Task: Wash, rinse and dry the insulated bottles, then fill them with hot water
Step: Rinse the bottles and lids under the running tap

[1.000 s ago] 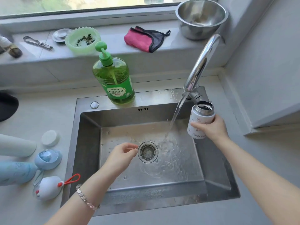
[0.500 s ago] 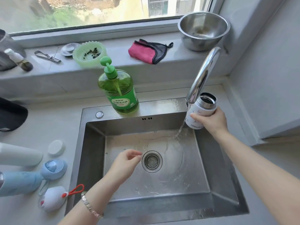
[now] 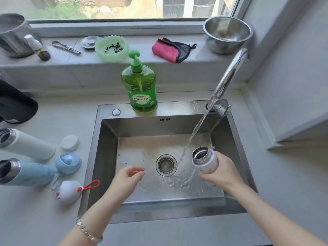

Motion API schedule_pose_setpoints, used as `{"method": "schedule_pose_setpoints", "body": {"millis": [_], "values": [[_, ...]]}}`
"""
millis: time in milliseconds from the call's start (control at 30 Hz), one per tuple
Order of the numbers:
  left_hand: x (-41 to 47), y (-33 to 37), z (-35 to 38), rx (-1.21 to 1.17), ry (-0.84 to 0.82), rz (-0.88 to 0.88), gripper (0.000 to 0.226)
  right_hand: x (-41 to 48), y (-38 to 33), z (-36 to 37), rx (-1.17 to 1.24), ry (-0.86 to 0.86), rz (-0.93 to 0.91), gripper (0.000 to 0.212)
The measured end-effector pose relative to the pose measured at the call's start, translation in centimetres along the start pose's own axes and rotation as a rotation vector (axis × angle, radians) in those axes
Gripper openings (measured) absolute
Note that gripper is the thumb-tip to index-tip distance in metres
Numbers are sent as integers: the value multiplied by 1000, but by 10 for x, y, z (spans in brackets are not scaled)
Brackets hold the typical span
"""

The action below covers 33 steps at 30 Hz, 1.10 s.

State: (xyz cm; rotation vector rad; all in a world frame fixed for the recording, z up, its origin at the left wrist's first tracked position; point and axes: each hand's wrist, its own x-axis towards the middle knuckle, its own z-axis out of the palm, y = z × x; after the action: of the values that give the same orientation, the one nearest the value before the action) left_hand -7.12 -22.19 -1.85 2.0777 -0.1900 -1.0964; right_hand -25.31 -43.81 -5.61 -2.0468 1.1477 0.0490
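White bottle [image 3: 206, 163] lowered beside stream [image 3: 198, 126]; right hand [image 3: 221, 172] grips it; left hand [image 3: 127, 176] loose, empty

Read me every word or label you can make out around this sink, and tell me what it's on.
"柠檬洗洁精": label of the green dish soap bottle.
Smaller line above it and red strip below: too small to read.
Faint print on the small white bottle in the right hand: blurred.
Small mark on the sink by the right wrist: blurred.
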Motion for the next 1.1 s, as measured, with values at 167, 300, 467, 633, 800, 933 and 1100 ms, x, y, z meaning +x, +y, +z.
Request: {"method": "schedule_pose_setpoints", "body": {"millis": [167, 300, 467, 633, 800, 933, 1100], "values": [[-9, -32, -23, -50, 18, -43, 14, -7, -34, 0, -254, -307, 85, 49], [-14, -53, -41, -59, 39, -47, 16, -6, -73, 13, -612, -424, 120, 66], [-19, -64, -60, -80, 9, -9, 17, 2, -132, 23, -772, -540, 133, 58], [-13, -73, -81, -67, -38, 6, 17, 9, -169, 23, -695, -793, 301, 36], [-1, -69, -95, -1, -112, 47, 16, 5, -182, 27, -769, -615, 242, 44], [10, -47, -94, 70, -180, 158, 11, -7, -172, 35, -680, -599, 226, 50], [14, -2, -79, 14, -303, 335, 10, -28, -181, 34, -280, -537, 3, 60]]}}
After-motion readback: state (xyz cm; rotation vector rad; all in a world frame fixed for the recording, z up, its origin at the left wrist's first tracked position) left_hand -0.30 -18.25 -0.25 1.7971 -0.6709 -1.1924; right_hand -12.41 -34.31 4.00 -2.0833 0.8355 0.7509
